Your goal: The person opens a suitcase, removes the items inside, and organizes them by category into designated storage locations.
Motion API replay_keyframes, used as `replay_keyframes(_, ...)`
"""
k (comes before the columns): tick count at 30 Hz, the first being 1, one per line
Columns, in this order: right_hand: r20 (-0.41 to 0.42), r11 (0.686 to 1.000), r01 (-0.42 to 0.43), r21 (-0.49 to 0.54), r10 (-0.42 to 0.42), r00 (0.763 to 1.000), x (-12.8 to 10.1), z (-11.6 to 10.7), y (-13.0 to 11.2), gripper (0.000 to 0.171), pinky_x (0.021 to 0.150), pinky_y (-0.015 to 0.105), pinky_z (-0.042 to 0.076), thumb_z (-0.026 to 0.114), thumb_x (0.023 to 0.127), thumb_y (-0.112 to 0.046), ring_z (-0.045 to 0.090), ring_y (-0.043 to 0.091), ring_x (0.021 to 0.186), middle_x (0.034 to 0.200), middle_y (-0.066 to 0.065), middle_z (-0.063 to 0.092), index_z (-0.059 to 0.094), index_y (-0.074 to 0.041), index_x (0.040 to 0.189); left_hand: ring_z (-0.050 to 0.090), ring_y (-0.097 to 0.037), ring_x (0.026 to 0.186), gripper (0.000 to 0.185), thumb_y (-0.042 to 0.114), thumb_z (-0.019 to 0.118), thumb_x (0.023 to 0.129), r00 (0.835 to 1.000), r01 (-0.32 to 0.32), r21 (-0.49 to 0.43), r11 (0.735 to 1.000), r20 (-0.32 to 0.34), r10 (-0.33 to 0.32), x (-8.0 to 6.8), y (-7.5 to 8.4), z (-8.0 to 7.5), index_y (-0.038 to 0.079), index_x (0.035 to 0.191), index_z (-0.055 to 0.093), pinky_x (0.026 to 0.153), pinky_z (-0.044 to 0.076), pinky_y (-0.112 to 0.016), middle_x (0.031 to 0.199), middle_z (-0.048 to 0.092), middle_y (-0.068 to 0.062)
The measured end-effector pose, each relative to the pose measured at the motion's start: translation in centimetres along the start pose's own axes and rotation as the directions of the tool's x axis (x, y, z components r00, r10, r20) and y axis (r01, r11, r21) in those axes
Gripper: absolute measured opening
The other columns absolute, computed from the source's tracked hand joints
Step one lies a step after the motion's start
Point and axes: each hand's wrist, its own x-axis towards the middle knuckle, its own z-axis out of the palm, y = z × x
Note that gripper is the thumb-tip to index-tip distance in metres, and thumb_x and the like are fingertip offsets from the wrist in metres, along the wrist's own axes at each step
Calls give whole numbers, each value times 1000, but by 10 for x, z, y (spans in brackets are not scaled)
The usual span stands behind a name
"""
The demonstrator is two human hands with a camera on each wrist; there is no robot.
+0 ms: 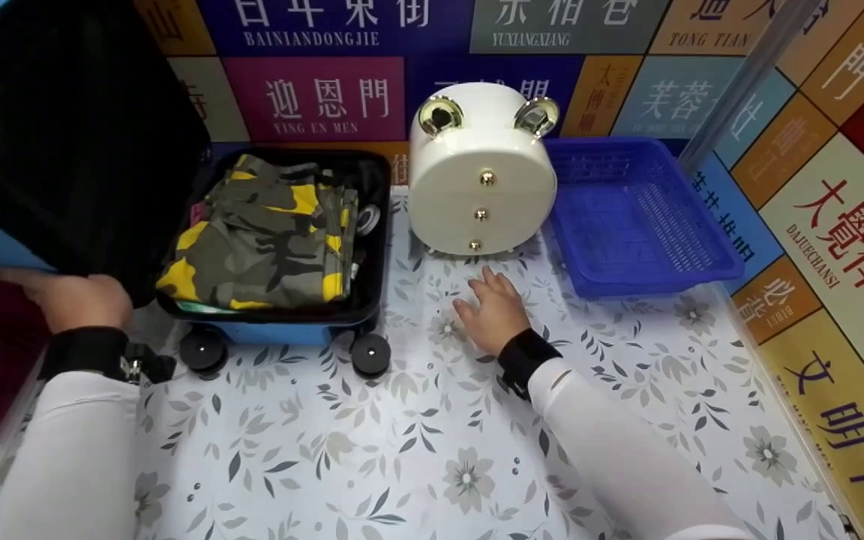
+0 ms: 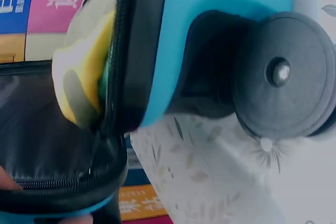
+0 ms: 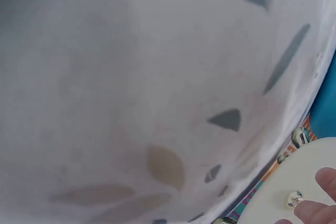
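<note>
suitcase [image 1: 282,300] lies open at table's left, camo clothes [image 1: 267,232] packed in its base | lid [image 1: 64,135] propped up by left hand [image 1: 76,298] gripping its edge | right hand [image 1: 493,311] flat, fingers relaxed, on table [image 1: 417,450] before white case [image 1: 481,169] | count: 1 suitcase, 2 wheels seen, 1 white case, 1 blue basket [image 1: 638,214]

I'm seeing a small suitcase [image 1: 282,330] with a smooth blue plastic shell and matt black plastic wheels [image 1: 370,355], each with a metal pin at the hub. Its lid lining [image 1: 64,142] looks like dull black fabric. Inside lies soft camouflage cloth [image 1: 259,236]. The round white case [image 1: 481,176] is glossy, with shiny metal studs. The basket [image 1: 638,217] is blue perforated plastic. The counter [image 1: 417,450] wears a smooth, faintly sheened floral covering.
</note>
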Motion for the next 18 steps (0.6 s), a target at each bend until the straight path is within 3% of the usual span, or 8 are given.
replay_keyframes(3, -6, 1000, 2, 6, -2, 1000, 1, -5, 0, 60, 132, 60, 21, 59, 107, -42, 27, 48, 160, 172, 23, 32, 56, -2, 152, 28, -12, 155, 93, 7, 36, 105, 999, 32, 16, 999, 35, -32, 2, -2, -7, 19, 163, -35, 125, 27, -20, 179, 7, 4)
replay_keyframes(8, -23, 1000, 9, 0, -9, 1000, 1, -10, 5, 60, 131, 62, 21, 59, 107, -41, 26, 50, 160, 171, 26, 33, 56, 0, 151, 35, -22, 151, 98, 11, 38, 101, 992, 94, 34, 995, 77, -97, 6, -12, -13, 15, 159, -40, 119, 36, -27, 179, 12, -6)
replay_keyframes(12, -29, 1000, 11, 0, -11, 1000, 0, -12, 10, 61, 132, 61, 22, 59, 107, -41, 26, 51, 159, 170, 27, 34, 56, 1, 151, 43, -29, 144, 100, 20, 38, 101, 982, 116, 133, 984, 134, -134, 10, -21, -16, 8, 154, -46, 114, 41, -34, 174, 26, -15)
replay_keyframes(14, -29, 1000, 10, 6, -9, 1000, 0, -12, 11, 61, 132, 60, 22, 59, 107, -41, 26, 51, 160, 170, 27, 33, 56, 2, 151, 45, -31, 142, 103, 22, 40, 100, 975, 124, 153, 980, 167, -149, 13, -25, -18, 6, 151, -49, 107, 44, -34, 171, 31, -18)
replay_keyframes(16, -31, 1000, 7, 10, -7, 1000, -1, -12, 13, 60, 132, 60, 23, 59, 107, -41, 26, 51, 159, 170, 27, 33, 57, 1, 150, 41, -33, 147, 106, 22, 42, 100, 963, 142, 132, 981, 211, -168, 15, -27, -21, 7, 149, -51, 100, 52, -29, 173, 26, -19)
replay_keyframes(18, -30, 1000, 7, 10, -7, 1000, -2, -13, 13, 60, 132, 60, 23, 59, 107, -41, 26, 51, 159, 170, 27, 33, 58, 1, 150, 37, -34, 151, 109, 21, 44, 100, 951, 165, 104, 981, 249, -186, 17, -28, -22, 8, 148, -52, 83, 56, -21, 175, 20, -20)
